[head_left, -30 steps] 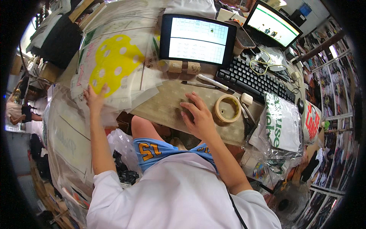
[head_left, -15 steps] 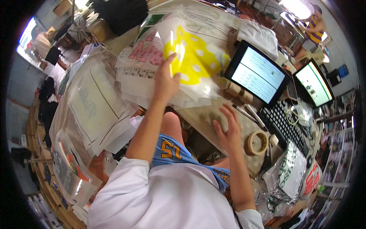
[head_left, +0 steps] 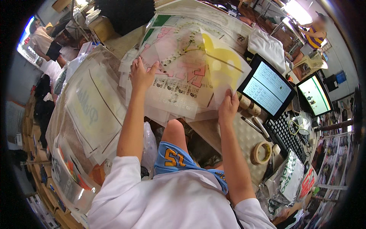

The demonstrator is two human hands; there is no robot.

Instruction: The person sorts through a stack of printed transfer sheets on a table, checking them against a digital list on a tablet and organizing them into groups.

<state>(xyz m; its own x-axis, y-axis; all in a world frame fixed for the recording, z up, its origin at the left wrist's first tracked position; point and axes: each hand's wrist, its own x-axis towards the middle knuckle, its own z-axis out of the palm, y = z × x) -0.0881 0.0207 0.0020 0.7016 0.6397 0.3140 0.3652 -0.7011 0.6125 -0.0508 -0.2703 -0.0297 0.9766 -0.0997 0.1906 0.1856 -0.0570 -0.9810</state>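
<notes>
Yellow and pink show through the translucent printed sheet (head_left: 179, 63), which lies between the two hands, over a loose stack of similar sheets (head_left: 167, 101). Just beyond the fingertips of the right hand (head_left: 228, 100), a large yellow shape (head_left: 221, 65) glows through the layers; pink lettering (head_left: 196, 74) shows nearer the middle.

The right hand pinches the sheet's near right edge, thumb on top. At the left edge, the left hand (head_left: 142, 76) rests with its thumb spread away from the fingers; whether it grips one layer, several or none, I cannot tell.

The step in hand looks like steadying and lining up one sheet on the layers under it. From this hold, any shift calls for the right thumb and fingers to stay closed on a single layer, and for the left hand to catch only that edge, since thin layers seem likely to cling.

Right of the right hand stand a tablet (head_left: 267, 87) and a keyboard (head_left: 286, 131); nearer the body, a tape roll (head_left: 254, 154) sits on the tabletop (head_left: 241, 143). Left of the left hand lies another pile of sheets (head_left: 93, 110).
</notes>
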